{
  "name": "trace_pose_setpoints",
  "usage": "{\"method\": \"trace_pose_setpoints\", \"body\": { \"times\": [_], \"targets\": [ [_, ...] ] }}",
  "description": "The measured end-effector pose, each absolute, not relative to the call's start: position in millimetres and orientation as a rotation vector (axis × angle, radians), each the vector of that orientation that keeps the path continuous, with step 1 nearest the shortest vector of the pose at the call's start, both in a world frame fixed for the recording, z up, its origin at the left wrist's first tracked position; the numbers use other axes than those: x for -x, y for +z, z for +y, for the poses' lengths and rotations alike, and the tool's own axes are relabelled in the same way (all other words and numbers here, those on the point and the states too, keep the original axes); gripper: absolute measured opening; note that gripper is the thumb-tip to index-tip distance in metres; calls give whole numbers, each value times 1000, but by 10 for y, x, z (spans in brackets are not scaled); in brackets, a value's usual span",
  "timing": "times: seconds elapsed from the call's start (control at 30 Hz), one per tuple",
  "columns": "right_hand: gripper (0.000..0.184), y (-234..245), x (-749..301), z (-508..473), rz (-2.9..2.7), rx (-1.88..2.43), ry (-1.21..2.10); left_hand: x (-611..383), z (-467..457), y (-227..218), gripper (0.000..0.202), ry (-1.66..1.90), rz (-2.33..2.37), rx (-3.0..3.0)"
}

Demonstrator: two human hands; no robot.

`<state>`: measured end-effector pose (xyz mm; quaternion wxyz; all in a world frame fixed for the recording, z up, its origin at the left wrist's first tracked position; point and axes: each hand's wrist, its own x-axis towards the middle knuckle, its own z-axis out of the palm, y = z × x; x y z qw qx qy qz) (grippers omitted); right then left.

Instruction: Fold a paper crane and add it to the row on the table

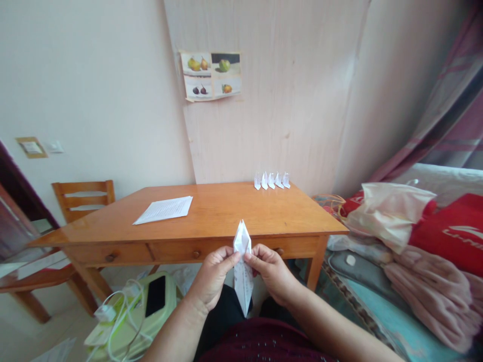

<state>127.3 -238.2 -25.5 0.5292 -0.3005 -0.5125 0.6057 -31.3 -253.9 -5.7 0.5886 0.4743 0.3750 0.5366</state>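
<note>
A long, narrow piece of folded paper (243, 281), white with faint print and pointed at both ends, is held upright in front of the table's near edge. My left hand (217, 274) pinches its left side between thumb and fingers. On the opposite side, my right hand (269, 269) pinches the paper at about the same height. Several small folded paper figures (271, 181) stand in a row at the table's back right. A stack of printed sheets (164, 210) lies on the left part of the table.
The wooden table (222, 211) has drawers along its front. A pale green stool (166, 296) at lower left carries a black phone (156, 295) and white cables. A wooden chair (83, 193) stands behind left. Bags (392, 206) and a pink blanket (430, 291) lie on the bed at right.
</note>
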Motion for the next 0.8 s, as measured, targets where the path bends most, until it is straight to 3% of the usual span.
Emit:
{"method": "trace_pose_setpoints", "body": {
  "times": [0.8],
  "targets": [
    [35, -317, -1255, -2428, -1132, 643, 1726, 323, -2480, -112, 31, 1344, 953, -1166]
  ]
}}
